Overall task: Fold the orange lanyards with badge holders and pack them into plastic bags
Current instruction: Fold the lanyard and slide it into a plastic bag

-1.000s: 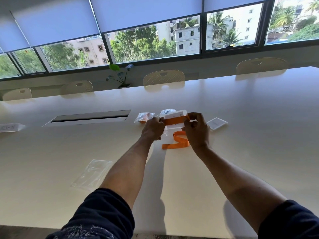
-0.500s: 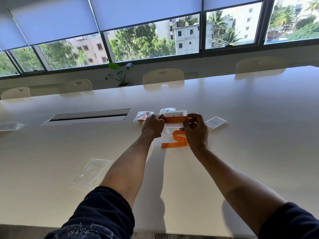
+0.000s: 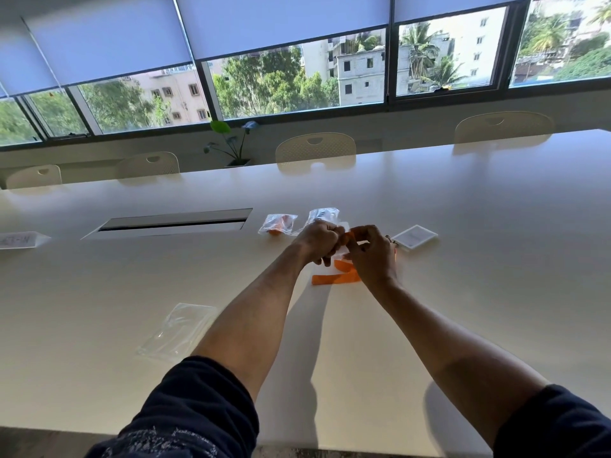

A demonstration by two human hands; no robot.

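Note:
My left hand (image 3: 317,241) and my right hand (image 3: 372,254) meet over the middle of the white table (image 3: 496,292), both closed on an orange lanyard (image 3: 334,278). Its loose end trails flat on the table below my hands. The badge holder it wraps is mostly hidden between my fingers. Behind my hands lie two packed plastic bags (image 3: 278,223), (image 3: 322,215), one showing orange inside. An empty clear plastic bag (image 3: 177,330) lies near left. A spare badge holder (image 3: 415,237) rests to the right of my right hand.
A cable slot (image 3: 172,223) is set into the table at left, with a white label card (image 3: 21,240) at the far left edge. Chairs (image 3: 315,152) line the far side below the windows, beside a small potted plant (image 3: 231,143).
My hands have come close together, folding the lanyard stretch that ran across the badge holder. The badge holder is now covered by my fingers. The tail on the table has barely shifted.

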